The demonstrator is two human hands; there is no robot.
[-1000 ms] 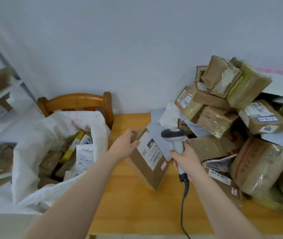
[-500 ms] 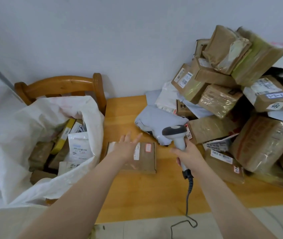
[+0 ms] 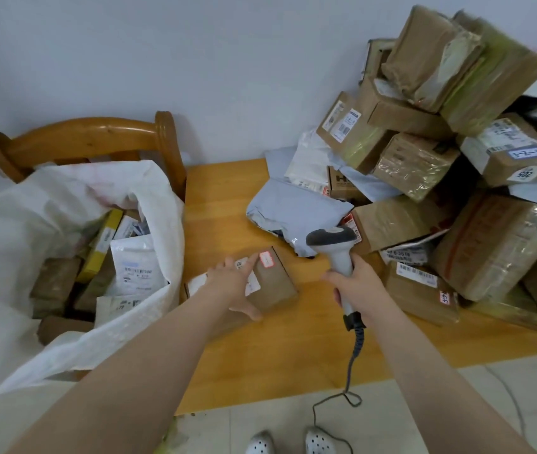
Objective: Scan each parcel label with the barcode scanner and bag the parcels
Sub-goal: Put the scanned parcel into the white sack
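A flat brown cardboard parcel with a white label and a small red-edged sticker lies on the wooden table. My left hand rests on its top with fingers spread and the thumb at its near edge. My right hand grips the handle of the grey barcode scanner, whose dark head points left, just right of the parcel. The white sack stands open at the left, with several parcels inside.
A high heap of brown boxes and grey mailers fills the table's right side. The sack sits on a wooden chair against the table's left edge. The scanner cable hangs to the tiled floor near my shoes.
The parcel went from held upright to lying flat on the table, then shifted slightly under my left hand. The view tilted down. The scanner stayed in my right hand.
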